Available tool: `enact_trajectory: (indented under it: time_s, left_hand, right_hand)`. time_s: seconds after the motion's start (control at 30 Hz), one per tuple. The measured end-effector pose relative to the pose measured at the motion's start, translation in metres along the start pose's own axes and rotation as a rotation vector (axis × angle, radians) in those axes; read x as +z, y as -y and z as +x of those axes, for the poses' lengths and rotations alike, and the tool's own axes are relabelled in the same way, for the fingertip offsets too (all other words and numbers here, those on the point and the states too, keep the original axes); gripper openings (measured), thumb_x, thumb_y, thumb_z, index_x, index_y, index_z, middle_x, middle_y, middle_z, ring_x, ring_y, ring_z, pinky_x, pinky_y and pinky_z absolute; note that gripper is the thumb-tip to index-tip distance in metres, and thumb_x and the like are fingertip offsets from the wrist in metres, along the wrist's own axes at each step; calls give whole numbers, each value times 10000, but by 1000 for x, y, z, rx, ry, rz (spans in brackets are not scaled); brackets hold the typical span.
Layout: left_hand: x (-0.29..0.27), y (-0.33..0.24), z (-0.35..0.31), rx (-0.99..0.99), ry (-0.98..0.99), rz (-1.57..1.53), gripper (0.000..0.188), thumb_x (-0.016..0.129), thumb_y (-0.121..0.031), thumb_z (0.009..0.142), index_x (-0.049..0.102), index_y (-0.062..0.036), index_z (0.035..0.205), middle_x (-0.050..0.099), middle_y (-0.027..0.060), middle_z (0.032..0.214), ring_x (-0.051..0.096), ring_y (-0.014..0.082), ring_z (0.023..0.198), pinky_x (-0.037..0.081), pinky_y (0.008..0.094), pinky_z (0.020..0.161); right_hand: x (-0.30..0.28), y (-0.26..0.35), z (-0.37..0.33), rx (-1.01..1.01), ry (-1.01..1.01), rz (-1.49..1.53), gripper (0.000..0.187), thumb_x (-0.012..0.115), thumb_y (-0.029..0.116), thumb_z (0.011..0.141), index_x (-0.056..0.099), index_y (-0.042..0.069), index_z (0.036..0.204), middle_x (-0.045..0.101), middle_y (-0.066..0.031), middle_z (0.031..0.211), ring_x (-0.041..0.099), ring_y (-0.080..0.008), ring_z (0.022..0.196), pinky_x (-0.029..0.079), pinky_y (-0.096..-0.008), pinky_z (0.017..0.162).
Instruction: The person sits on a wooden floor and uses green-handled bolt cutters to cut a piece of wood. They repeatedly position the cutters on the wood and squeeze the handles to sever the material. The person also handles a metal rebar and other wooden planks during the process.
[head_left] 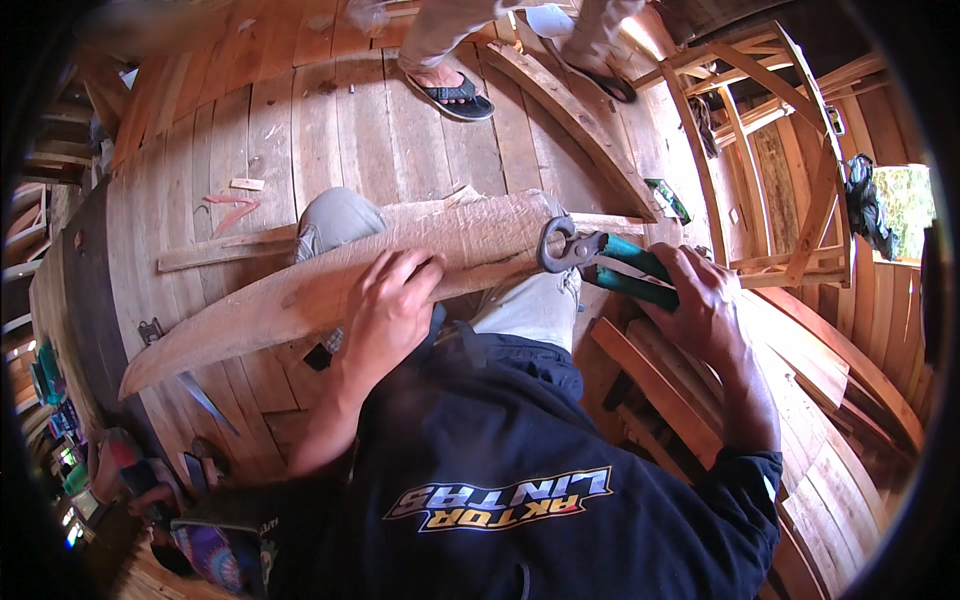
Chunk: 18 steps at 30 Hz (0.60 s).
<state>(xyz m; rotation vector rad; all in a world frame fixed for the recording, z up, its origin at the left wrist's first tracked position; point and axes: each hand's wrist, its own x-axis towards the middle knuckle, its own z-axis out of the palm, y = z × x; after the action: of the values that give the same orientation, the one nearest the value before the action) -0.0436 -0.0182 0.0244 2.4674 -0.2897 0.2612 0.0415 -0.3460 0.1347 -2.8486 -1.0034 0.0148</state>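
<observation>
A long, curved wooden plank (240,290) lies across my lap, its narrow end tapering down to the left. My left hand (395,300) rests on its middle, with the fingers curled in. Their tips are hidden, so whatever they hold, if anything, does not show. In my right hand (700,300) are pincers with green handles (635,265), gripped at the handle ends. The rounded jaws of the pincers are at the plank's right end; whether they bite on anything is too small to tell.
Another person's sandalled foot (455,95) stands ahead on the board floor (260,130). A long timber beam (570,125) lies beyond the plank. To the right are a wooden frame (790,150) and stacked boards (660,390). A blade-like metal piece (207,402) lies at left.
</observation>
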Motion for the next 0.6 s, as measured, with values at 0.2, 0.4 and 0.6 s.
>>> enact_trajectory:
  time_s: [0.2, 0.4, 0.6]
  left_hand:
    - [1, 1, 0, 25, -10, 5, 389, 639, 58, 690, 663, -28, 1069, 645, 115, 1074, 621, 329, 965, 520, 421, 834]
    - [5, -2, -3, 15, -32, 19, 361, 644, 59, 699, 659, -19, 1052, 643, 113, 1057, 621, 332, 946, 522, 421, 816]
    - [9, -2, -5, 39, -89, 44, 338, 619, 49, 700, 666, -17, 1028, 642, 103, 1033, 621, 313, 944, 525, 403, 825]
  right_hand:
    - [-15, 12, 10, 88, 40, 112, 558, 761, 97, 695, 594, 48, 1225, 687, -161, 996, 699, -331, 863, 563, -404, 751]
    - [-14, 5, 12, 83, 273, 27, 522, 730, 109, 734, 598, 84, 1239, 684, -164, 1067, 685, -352, 916, 555, -426, 791]
    - [-31, 17, 20, 199, -7, 211, 540, 675, 34, 725, 569, 20, 1254, 672, -208, 1047, 679, -380, 922, 545, -409, 808]
